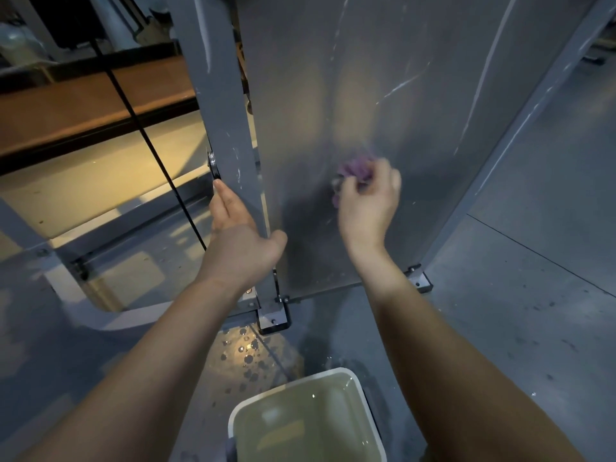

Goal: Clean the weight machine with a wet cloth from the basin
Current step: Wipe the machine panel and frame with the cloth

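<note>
- The right hand (pixel 368 198) grips a crumpled purple cloth (pixel 354 171), pressed against the grey panel (pixel 366 78) of the weight machine, low near its bottom edge.
- The left hand (pixel 240 235) wraps the grey upright post (pixel 220 95) at the panel's left edge.
- The white-rimmed basin (pixel 310 425), holding water, sits on the floor below.

Basin (pixel 366 391) on floor (pixel 500 328) before machine panel (pixel 333 78).
</note>
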A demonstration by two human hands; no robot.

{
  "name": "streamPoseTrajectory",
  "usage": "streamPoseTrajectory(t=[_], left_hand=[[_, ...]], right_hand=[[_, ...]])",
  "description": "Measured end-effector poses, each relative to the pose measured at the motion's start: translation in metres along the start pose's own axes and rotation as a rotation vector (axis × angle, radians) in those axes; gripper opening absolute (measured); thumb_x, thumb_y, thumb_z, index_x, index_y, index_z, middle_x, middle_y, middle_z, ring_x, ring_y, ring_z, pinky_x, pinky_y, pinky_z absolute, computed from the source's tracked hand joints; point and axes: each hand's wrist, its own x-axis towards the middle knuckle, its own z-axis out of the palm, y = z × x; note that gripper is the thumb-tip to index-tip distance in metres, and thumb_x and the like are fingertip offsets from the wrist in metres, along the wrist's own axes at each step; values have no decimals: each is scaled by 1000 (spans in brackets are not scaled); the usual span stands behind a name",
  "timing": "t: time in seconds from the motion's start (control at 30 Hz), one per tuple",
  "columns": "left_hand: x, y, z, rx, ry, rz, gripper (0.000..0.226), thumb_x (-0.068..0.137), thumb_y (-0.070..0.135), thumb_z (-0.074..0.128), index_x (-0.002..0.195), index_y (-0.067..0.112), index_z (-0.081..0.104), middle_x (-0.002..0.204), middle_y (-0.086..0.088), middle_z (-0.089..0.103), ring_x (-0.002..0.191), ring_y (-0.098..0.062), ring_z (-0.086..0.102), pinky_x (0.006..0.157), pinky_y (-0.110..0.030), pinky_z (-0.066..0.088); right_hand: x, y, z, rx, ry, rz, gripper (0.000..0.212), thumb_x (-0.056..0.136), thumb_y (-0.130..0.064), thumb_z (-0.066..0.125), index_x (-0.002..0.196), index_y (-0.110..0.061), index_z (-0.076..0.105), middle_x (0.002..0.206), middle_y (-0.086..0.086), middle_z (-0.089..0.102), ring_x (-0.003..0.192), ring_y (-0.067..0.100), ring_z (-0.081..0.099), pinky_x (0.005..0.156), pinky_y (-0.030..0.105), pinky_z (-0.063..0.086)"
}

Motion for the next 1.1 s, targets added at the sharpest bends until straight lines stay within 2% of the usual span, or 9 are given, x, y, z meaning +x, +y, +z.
streamPoseTrajectory(t=[0.13,0.27,0.33,0.47,0.63,0.8,0.97,1.03,1.1], left_hand=[[0,1,0,13,8,2,115,93,39,63,156,22,-31,170,4,-18,157,-30,11,119,-47,34],[-1,-2,-3,-9,-12,-7,113,94,41,62,155,26,-32,170,8,-18,153,-32,25,115,-47,41],[-2,-3,-4,-14,-20,0,112,95,39,62,155,29,-32,170,7,-20,148,-31,35,111,-41,41],[-5,2,-1,17,-1,-8,112,95,35,62,156,26,-32,170,3,-20,156,-30,18,115,-40,33],[-6,1,-2,-5,29,-5,109,95,34,62,158,24,-27,171,1,-14,155,-28,19,115,-38,32],[-6,-3,-3,-10,26,14,109,94,32,63,159,26,-24,172,3,-8,149,-29,33,110,-34,34],[-11,-1,-8,-27,-4,6,105,95,33,61,160,24,-21,172,4,-6,152,-26,26,113,-35,32],[-13,1,-7,52,-18,-20,98,95,37,60,163,19,-9,171,-1,2,151,-27,28,116,-39,35],[-12,1,-5,142,12,-83,73,94,40,58,155,12,32,158,-13,34,137,-30,44,102,-38,44]], right_hand=[[-13,-9,14,-35,-394,-360,28,86,-6,57,112,-10,67,118,6,47,94,23,63,75,39,62],[-6,28,-4,35,-61,60,26,83,2,56,105,-10,66,112,5,45,82,15,67,68,37,62],[-5,21,-1,27,7,71,25,81,6,56,98,-10,63,109,3,44,79,6,66,75,31,61],[-38,15,5,-101,-416,-251,23,83,5,60,97,-13,61,114,6,46,92,23,62,83,38,58],[-42,52,-17,-225,-185,153,18,84,7,58,100,-1,57,111,20,51,87,41,59,76,33,43],[-74,38,1,-250,-544,-51,24,82,7,61,101,-6,55,112,16,49,81,36,58,72,38,43],[-58,49,-12,-308,-283,339,16,89,3,58,104,-1,54,115,20,51,90,40,59,73,29,37],[-59,28,-7,-195,-370,226,17,85,5,61,97,-6,57,108,12,53,84,24,55,79,32,45],[-56,3,-5,-95,-472,148,18,81,1,65,90,-12,57,100,5,55,81,15,52,74,31,46]])
